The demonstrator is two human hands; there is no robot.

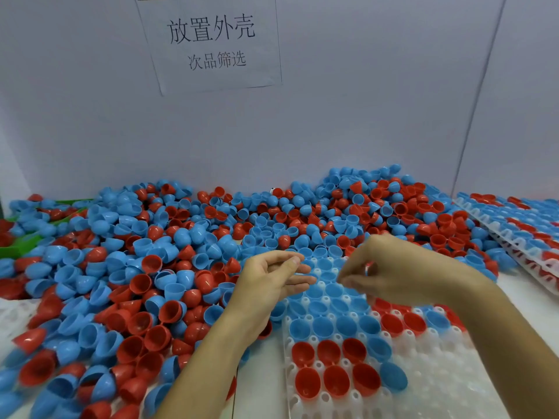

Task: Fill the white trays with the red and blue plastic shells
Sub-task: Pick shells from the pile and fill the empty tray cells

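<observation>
A worker's two bare hands meet over a half-filled white tray [429, 376] at a shell-sorting bench, with the tray lying at about 5 o'clock in the view. Its nearest right-hand pockets stand bare, while red shells [332, 367] sit cup-up in the near-left rows and blue shells [329, 313] fill the rows beyond. Above the tray's far end, the left hand [272, 279] hovers with fingers loosely extended and nothing visibly in it; the right hand [384, 270], just beside it at 3 o'clock, has thumb and fingers bunched as if pinching something, though whether a shell is held cannot be told. The step appears to be seating shells into the tray, perhaps mid-placement. The next move likely calls for picking single shells from the loose heap [136, 267] spreading from 9 to 12 o'clock and setting them open side up into the vacant near-right pockets. A second filled tray [514, 228] rests at 2 o'clock; a paper sign [211, 43] hangs on the wall at 12 o'clock.
</observation>
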